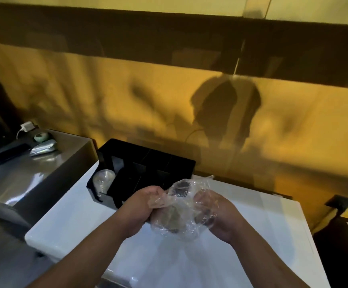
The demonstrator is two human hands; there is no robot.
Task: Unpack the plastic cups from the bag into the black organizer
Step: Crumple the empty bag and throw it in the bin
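Note:
A black organizer [160, 163] with several compartments stands at the back of a white table [69, 215]. A stack of clear plastic cups [103, 179] lies in its front left compartment. Both of my hands hold a crumpled clear plastic bag [181, 206] just in front of the organizer. My left hand [144, 204] pinches the bag's left side. My right hand [218, 213] grips its right side, partly wrapped in the film. I cannot tell whether anything is inside the bag.
A steel counter [34, 173] stands to the left with a silver foil pouch [43, 149], a green round object [41, 137], a dark flat item [9, 153] and a white charger [27, 126]. A yellow wall [210, 111] rises behind. Dark furniture [339, 246] sits at right.

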